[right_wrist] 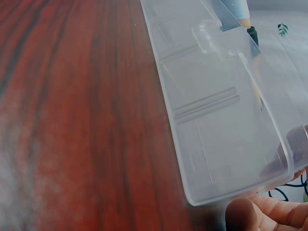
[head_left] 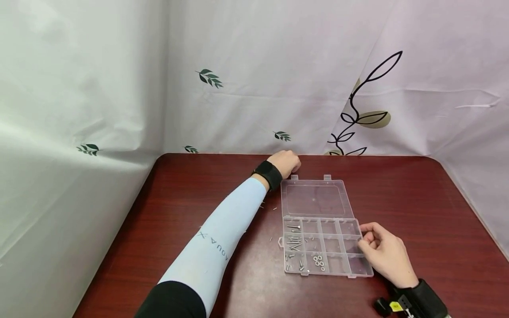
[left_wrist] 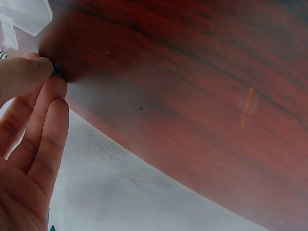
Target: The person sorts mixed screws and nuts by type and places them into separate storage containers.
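Observation:
A clear plastic compartment box (head_left: 334, 243) lies on the table, its lid (head_left: 314, 199) folded back flat toward the far side. The left compartments hold screws (head_left: 294, 240), and one near the front holds several washers (head_left: 319, 261). My left hand (head_left: 284, 161) is at the table's far edge, beside the lid's upper left corner. In the left wrist view its thumb and fingertips pinch a small dark piece (left_wrist: 57, 71), mostly hidden. My right hand (head_left: 387, 254) grips the box's right edge between thumb and fingers, one finger showing through the plastic in the right wrist view.
Several tiny screws (head_left: 275, 208) are scattered on the reddish-brown table (head_left: 199, 185) left of the box. A white patterned cloth (head_left: 238, 110) hangs behind the table and along its sides. My left forearm crosses the table's left half.

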A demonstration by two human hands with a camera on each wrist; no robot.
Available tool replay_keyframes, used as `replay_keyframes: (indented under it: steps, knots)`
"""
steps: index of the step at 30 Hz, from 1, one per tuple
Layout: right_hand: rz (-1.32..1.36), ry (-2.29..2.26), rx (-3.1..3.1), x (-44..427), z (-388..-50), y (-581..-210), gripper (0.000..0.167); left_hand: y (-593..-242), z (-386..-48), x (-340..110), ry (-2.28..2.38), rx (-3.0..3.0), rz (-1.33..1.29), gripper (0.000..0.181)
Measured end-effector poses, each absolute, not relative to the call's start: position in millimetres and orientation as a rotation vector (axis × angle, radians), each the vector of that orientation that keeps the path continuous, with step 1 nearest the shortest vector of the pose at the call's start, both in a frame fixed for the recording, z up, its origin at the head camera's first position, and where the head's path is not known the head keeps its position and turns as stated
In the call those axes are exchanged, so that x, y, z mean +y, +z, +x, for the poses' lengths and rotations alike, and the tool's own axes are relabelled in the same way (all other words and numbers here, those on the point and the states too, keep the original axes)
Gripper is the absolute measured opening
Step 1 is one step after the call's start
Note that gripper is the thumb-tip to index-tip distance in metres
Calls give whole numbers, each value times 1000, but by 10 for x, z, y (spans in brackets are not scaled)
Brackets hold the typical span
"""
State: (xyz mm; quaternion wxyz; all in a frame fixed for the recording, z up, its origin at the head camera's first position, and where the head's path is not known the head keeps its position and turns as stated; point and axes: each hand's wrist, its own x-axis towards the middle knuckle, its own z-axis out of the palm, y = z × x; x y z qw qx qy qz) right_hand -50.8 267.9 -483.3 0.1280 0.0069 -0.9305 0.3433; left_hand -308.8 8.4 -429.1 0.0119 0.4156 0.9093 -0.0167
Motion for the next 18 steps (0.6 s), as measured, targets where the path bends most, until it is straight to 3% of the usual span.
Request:
replay_keyframes:
  steps: [9, 18]
  knots:
    - [24, 1001, -2705, 2679, -506, -4836, 28, -4287, -3042, -118, 48, 2868, 1305, 18]
    - [23, 1004, -2710, 2684, -511, -4850, 28, -4084, -2560, -250, 297, 2797, 1746, 13]
